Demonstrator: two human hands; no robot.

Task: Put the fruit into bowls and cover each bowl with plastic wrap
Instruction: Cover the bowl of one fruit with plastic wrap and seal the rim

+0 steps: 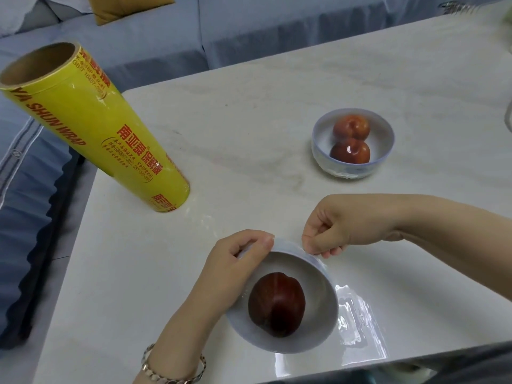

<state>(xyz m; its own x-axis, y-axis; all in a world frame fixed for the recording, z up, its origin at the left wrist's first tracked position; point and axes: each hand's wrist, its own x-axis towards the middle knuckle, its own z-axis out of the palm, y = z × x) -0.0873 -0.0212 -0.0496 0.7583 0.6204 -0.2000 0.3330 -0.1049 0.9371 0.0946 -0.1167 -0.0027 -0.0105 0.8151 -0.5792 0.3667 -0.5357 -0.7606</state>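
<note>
Near bowl (pixel 318 332) between hands, both pinching wrap (pixel 357 317) at rim.

You've got two bowls on the one tabletop (pixel 249 120): a near bowl (pixel 318 328) and a far bowl (pixel 327 139). Three fruits in all: one dark fruit (pixel 277 304) in the near bowl, and two in the far bowl, a rear fruit (pixel 351 127) and a front fruit (pixel 349 151). One roll of wrap (pixel 91 126), one sheet of wrap (pixel 357 328). Two hands show, your left hand (pixel 235 270) and right hand (pixel 340 225), and one bracelet (pixel 171 375).
</note>
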